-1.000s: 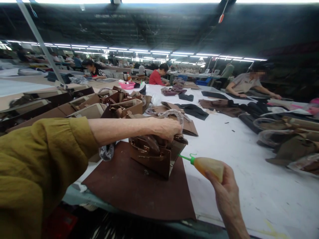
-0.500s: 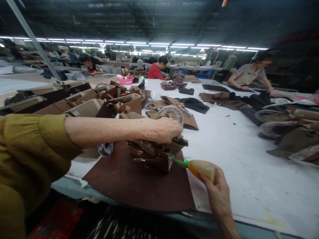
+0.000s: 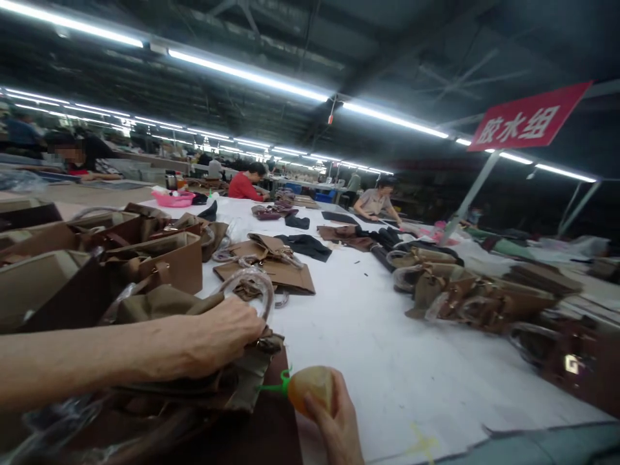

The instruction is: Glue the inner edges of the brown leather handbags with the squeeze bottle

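Note:
My left hand [image 3: 220,336] is closed on the upper part of a brown handbag [image 3: 242,381], beside its plastic-wrapped handle [image 3: 264,284]. The bag's near end faces right, with an edge showing. In my right hand [image 3: 334,413] is a squeeze bottle [image 3: 310,387] of amber liquid, its green nozzle [image 3: 274,388] pointing left at the bag's edge. Whether the tip touches the bag I cannot tell. Under the bag lies a dark brown sheet [image 3: 278,426].
Several brown bags [image 3: 165,261] crowd the left side, and more bags [image 3: 465,284] stand at the right. A flat bag [image 3: 290,274] lies behind the handle. Dark pieces [image 3: 305,245] and a pink basin [image 3: 172,199] are farther back. Co-workers sit beyond; a red sign [image 3: 530,119] hangs at upper right.
The view has swung right and tilted up, so the hands and bag appear farther left and lower. The left hand still grips the bag, and the right still holds the bottle.

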`<state>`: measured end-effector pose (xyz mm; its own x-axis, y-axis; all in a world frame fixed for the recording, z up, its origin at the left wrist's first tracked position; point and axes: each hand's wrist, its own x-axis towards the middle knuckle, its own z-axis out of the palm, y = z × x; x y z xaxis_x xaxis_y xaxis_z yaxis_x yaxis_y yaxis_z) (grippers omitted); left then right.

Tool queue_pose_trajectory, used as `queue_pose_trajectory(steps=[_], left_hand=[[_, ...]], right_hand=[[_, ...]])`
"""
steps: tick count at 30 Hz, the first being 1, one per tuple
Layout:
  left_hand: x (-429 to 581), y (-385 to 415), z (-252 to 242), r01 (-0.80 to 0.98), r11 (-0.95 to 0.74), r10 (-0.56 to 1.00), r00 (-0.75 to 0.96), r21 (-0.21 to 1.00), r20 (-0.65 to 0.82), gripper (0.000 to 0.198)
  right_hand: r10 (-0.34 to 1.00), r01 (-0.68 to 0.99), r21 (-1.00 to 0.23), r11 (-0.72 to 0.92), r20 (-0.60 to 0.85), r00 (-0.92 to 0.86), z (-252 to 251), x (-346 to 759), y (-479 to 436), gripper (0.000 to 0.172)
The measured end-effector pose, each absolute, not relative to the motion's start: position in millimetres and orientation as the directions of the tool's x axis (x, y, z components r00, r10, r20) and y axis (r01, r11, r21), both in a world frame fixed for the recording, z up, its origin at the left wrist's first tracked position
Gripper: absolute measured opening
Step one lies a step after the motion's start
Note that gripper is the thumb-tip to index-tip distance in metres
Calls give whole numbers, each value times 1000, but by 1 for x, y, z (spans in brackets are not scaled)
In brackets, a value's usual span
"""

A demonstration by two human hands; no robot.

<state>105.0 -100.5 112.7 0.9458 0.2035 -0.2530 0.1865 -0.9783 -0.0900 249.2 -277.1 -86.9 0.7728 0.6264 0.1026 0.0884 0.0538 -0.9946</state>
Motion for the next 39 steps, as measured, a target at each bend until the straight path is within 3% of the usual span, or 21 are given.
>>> queue_pose_trajectory(steps=[6, 11, 19, 30, 39], left_hand=[[93, -95, 86, 203, -976, 211, 971, -76, -115, 18], [86, -99, 98, 258, -959, 271, 955, -116, -121, 15], [77, -95, 101, 159, -980, 171, 980, -119, -100, 10], [75, -92, 95, 142, -982, 150, 987, -126, -54, 9], [67, -100, 91, 156, -980, 165, 985, -127, -60, 8]], right_hand=[[674, 46, -997, 63, 76, 734, -86, 248, -283, 47], [709, 22, -1000, 21, 30, 705, -76, 250, -285, 45], [617, -16, -991, -131, -94, 781, -76, 260, -293, 59], [591, 137, -969, -204, -10, 807, -70, 254, -282, 62], [646, 132, -966, -222, -45, 762, -67, 247, -292, 61]])
